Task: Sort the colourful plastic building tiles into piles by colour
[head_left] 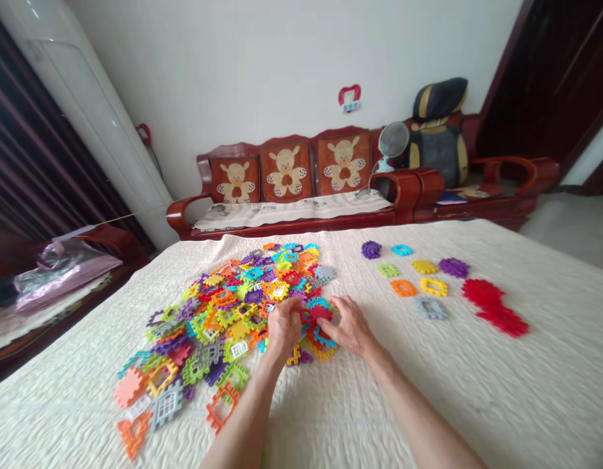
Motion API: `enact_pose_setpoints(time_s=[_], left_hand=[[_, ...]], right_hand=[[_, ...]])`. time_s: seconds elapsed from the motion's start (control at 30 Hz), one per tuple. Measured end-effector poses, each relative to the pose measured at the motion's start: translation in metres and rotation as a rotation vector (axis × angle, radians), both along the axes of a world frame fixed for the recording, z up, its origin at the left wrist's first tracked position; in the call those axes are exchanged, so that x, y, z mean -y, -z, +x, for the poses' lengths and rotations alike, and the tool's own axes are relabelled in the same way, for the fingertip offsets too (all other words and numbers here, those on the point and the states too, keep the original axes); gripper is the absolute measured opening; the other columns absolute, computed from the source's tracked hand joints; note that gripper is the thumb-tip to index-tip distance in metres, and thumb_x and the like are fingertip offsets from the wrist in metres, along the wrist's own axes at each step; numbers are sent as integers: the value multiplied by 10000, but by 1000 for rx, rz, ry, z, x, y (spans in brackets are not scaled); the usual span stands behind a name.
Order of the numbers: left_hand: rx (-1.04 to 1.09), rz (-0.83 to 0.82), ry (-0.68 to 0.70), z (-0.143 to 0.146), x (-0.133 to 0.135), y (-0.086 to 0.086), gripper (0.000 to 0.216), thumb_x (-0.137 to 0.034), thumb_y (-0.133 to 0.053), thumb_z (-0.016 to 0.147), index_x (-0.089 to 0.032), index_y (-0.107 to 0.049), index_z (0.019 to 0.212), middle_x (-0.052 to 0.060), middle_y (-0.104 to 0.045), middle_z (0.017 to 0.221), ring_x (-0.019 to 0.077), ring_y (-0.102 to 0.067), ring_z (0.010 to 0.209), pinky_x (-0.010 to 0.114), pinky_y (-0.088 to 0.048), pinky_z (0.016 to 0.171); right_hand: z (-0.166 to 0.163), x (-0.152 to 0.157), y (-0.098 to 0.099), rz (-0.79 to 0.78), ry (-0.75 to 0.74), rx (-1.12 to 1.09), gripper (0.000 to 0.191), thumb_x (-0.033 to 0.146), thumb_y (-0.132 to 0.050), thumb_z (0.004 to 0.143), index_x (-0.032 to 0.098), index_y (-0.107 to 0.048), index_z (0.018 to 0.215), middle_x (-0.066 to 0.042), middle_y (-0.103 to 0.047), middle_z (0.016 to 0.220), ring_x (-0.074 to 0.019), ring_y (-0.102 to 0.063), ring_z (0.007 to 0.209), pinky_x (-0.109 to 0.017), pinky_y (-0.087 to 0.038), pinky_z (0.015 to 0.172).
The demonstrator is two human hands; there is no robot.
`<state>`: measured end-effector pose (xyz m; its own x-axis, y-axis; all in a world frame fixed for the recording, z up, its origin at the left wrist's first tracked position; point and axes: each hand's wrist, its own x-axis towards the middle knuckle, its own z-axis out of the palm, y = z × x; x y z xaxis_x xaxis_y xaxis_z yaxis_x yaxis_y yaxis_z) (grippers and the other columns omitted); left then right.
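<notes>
A large heap of colourful interlocking plastic building pieces (240,329) lies on the cloth-covered table, some square, some with cut-out middles. My left hand (284,326) is at the heap's right side, its fingers curled and closed. What they hold, if anything, is hidden. Just across from it, my right hand (352,326) reaches in with thumb and fingers apart; the thumb tip is at a red notched piece (321,312) between both hands. Blue pieces (324,337) and yellow-orange ones lie below the red piece, close to the right thumb.
Right of the heap lie sorted pieces: purple (371,249), yellow (433,286), grey (431,308), orange (403,288), and a red group (497,306). Behind the table stand a wooden sofa (281,221) with bear cushions and a small fan (394,140). A plastic bag (61,270) lies at left.
</notes>
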<state>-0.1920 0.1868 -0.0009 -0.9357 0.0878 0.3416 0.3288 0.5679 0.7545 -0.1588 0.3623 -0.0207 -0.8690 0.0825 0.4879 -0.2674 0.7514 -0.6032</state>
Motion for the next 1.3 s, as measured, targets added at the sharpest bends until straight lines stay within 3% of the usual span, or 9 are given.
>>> enact_pose_setpoints(time_s=[0.13,0.3,0.63,0.77,0.9,0.97,1.07,1.2,1.3], left_hand=[[-115,-87,10,2,-3,7,449,-21,-433,711,-179,-683,1048,62,-707,1013,189,-649,951,317,-491,894],[-221,-148,21,0,-4,18,449,-12,-410,727,-155,-661,1070,83,-673,1081,186,-616,1025,306,-489,928],[-302,-207,96,-5,-1,23,434,-29,-388,734,-159,-657,1050,90,-668,1081,202,-628,999,348,-512,905],[-281,-283,181,-1,-7,10,405,-34,-366,774,-167,-643,1039,82,-673,1077,181,-649,956,317,-526,857],[-237,-370,368,32,-36,-3,314,-39,-384,792,-182,-634,916,63,-679,946,173,-649,906,298,-529,811],[-236,-436,490,52,-51,-2,265,-37,-398,786,-194,-608,826,42,-652,866,171,-631,879,300,-526,802],[-326,-521,582,67,-60,7,229,-79,-425,816,-218,-603,857,37,-639,951,189,-594,998,350,-507,879],[-449,-531,643,47,-43,15,272,-169,-398,903,-255,-620,1034,42,-620,1160,213,-515,1199,403,-454,1004],[-468,-535,683,21,-28,8,271,-183,-398,904,-237,-639,1015,68,-643,1115,209,-555,1151,379,-464,992]], right_hand=[[3,5,-1,138,22,53,387,406,-690,703,188,-648,1020,-77,-624,961,-235,-574,942,-364,-449,859],[0,8,2,168,61,63,378,384,-685,693,180,-651,1010,-80,-625,949,-235,-574,933,-363,-439,854],[-8,1,-2,-160,74,-143,410,276,-645,684,194,-580,1080,-73,-630,1021,-224,-583,982,-379,-455,903],[-15,-23,4,-175,251,-179,483,301,-635,697,162,-545,1151,-109,-606,1043,-252,-567,1012,-416,-462,916],[-21,-53,15,-142,396,-132,508,297,-623,678,137,-547,1154,-126,-584,1037,-269,-556,1015,-441,-464,925],[-22,-62,19,-146,425,-128,516,279,-615,668,134,-544,1158,-127,-574,1051,-266,-550,1027,-434,-464,933],[-24,-67,23,-147,446,-126,521,268,-608,658,130,-542,1157,-125,-570,1049,-261,-551,1018,-424,-473,921],[-23,-64,23,-119,448,-125,489,268,-597,661,161,-555,1136,-95,-581,1005,-252,-562,979,-420,-483,893],[-21,-62,20,-117,424,-103,467,260,-593,668,171,-560,1125,-88,-585,1000,-247,-566,975,-416,-478,896]])
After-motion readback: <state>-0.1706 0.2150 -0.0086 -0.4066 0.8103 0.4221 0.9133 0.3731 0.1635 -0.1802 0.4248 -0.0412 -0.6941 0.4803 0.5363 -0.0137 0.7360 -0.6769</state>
